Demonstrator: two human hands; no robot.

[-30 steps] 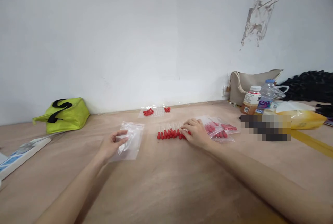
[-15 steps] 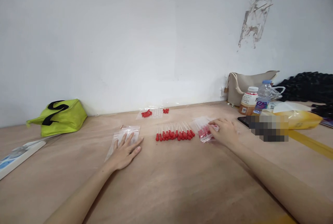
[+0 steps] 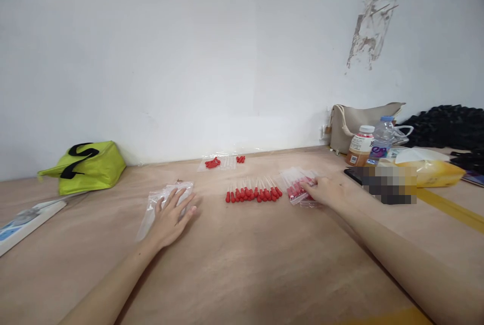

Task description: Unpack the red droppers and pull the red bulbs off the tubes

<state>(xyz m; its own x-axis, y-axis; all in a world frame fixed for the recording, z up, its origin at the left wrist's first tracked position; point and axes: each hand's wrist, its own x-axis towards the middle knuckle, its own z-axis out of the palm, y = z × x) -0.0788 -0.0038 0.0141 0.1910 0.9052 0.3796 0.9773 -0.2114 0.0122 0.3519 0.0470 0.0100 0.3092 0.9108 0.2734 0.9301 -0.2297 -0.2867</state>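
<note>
My left hand [image 3: 170,219] lies with fingers spread on flat, clear zip bags [image 3: 151,214] at the left of the table. At the right, my right hand [image 3: 327,190] has its thumb and fingers closed at the right side of a pile of clear zip bags [image 3: 297,176] that hold red-tipped sticks. The fingertips are partly hidden there. Between the hands, a row of thin pale sticks with red bulb-shaped tips [image 3: 253,194] lies on the brown table covering, tips toward me.
Near the wall lie more red-tipped pieces [image 3: 213,163] on clear plastic. A lime-green bag [image 3: 94,169] and a white power strip [image 3: 34,224] are at the left. Two bottles [image 3: 361,147], a beige bag [image 3: 340,133] and a yellow packet [image 3: 434,174] stand at the right.
My left hand has slid left, and the clear bags under it have shifted the same way. My right hand's fingers have drawn back slightly to the right over the bag pile.
</note>
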